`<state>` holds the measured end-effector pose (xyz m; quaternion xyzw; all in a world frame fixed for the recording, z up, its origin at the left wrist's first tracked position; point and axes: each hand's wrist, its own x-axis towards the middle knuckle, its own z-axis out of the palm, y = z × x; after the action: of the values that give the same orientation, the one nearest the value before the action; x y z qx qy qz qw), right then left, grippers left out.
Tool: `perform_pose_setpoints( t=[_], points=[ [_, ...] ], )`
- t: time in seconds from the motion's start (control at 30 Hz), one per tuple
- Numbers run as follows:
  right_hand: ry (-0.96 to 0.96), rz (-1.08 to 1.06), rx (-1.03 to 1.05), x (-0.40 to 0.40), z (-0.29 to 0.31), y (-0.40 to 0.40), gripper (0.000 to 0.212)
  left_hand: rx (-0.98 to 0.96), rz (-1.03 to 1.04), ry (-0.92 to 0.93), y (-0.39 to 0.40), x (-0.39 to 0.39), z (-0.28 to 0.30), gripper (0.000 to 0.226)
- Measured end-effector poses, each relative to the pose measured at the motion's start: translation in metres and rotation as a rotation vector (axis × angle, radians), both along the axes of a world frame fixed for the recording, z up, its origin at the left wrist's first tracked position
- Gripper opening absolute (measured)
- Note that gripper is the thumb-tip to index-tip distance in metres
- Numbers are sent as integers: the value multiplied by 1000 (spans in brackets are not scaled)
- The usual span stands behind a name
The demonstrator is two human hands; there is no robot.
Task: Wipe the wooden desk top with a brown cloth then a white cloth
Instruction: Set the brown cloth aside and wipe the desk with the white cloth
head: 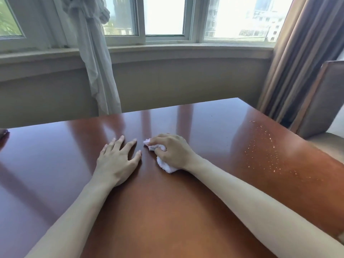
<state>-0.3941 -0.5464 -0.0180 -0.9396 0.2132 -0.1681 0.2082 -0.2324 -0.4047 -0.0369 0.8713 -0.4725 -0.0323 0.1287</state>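
Observation:
The glossy reddish wooden desk top (195, 211) fills the lower half of the head view. My right hand (173, 149) grips a bunched white cloth (164, 165) and holds it down on the desk near the middle. The cloth sticks out past my fingertips and below my palm. My left hand (117, 159) lies flat on the wood just left of it, fingers spread and straight. A dark brownish item (3, 134) shows at the far left edge of the desk; I cannot tell whether it is the brown cloth.
Small pale specks (270, 151) are scattered over the right part of the desk. A brown chair or panel (320, 101) stands past the right edge, with dark curtains (301, 53) behind it. A tied white curtain (93, 62) hangs before the window beyond the far edge.

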Motion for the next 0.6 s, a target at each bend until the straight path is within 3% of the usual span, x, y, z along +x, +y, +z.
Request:
perform_pose_setpoints(
  t=[0.13,0.23,0.47,0.6],
  points=[
    [-41,22,-21,-68,-5,46,48,3,-6,0,2,-4,5,61],
    [-63,5,12,-88,-4,35,42,13,-18,7,4,-7,7,60],
    [-9,-369,-32,-35,3,-63,49,-4,-15,-17,3,-7,1,61],
    [36,-475,-72,21,3,-126,38,-29,-14,-33,3,-6,-1,61]
  ],
)
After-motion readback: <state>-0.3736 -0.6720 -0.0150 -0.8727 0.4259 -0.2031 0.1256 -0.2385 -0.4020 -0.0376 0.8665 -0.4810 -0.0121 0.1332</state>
